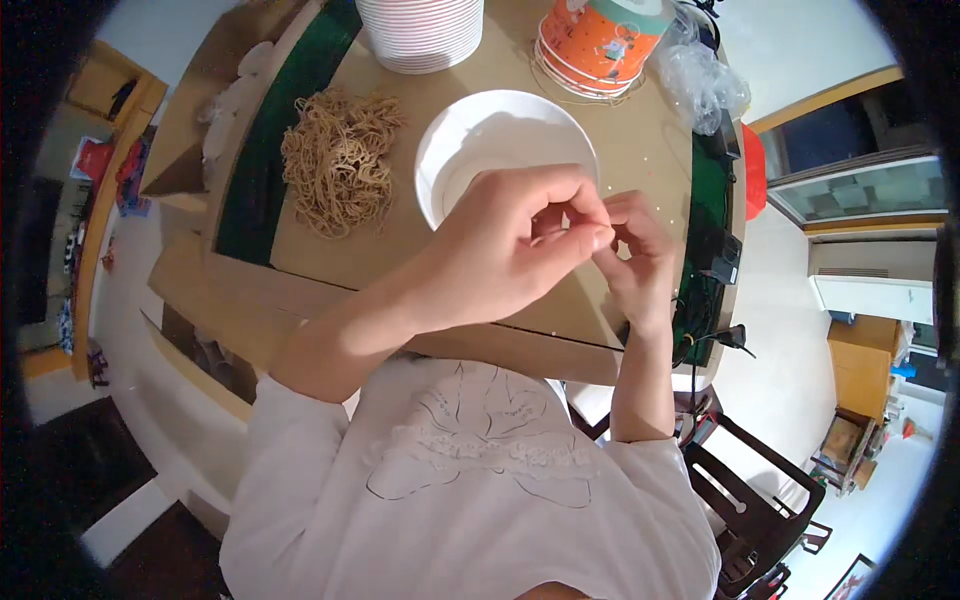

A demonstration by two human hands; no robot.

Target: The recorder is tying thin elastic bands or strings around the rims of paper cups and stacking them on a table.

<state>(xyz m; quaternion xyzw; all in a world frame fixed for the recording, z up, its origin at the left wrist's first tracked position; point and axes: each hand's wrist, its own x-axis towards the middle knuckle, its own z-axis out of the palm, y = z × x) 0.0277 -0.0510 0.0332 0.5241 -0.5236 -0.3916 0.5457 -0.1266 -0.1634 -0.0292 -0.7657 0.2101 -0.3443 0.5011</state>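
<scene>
Pinching fingertips together over white bowl [497, 135]

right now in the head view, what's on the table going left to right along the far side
pile of rubber bands → stack of white bowls → orange paper tubs → clear plastic bag

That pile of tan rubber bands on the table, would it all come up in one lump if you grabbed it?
Probably not. The pile of rubber bands looks like loose, thin loops tangled together, so a grab would likely lift a floppy clump trailing strands, with some dropping off. It seems light for its size. Pushed, it would probably spread across the cardboard tabletop rather than slide whole.
</scene>
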